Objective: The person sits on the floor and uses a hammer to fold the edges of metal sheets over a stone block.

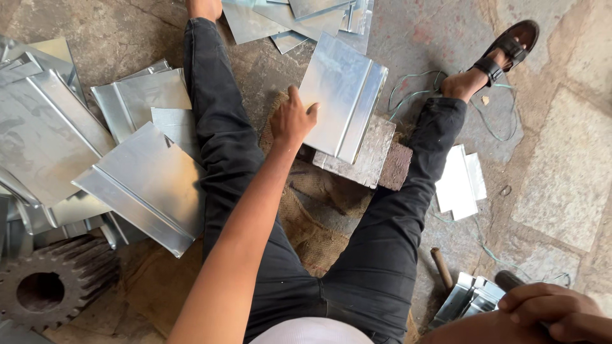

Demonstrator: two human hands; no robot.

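Two hands work here, far apart: the left hand (293,118) reaches out between the person's spread legs and grips the near edge of a folded metal sheet (344,102), thumb on top and fingers tucked under, while the right hand (554,312) sits low at the right, closed around a dark handle (510,279) whose head is out of sight. The sheet lies tilted across a flat metal block (363,159) resting on burlap sacking (319,210), its raised seam running away from the person. To do this step well, the sheet probably wants to sit flat and square on the block, with the seam fully supported and the holding fingers kept clear of the seam line; a firm pinch at the edge should keep it from skating. The sheet touches the left hand and lies well apart from the right. A stack of similar sheets (127,172) lies to the left, beside a toothed gear (51,286).
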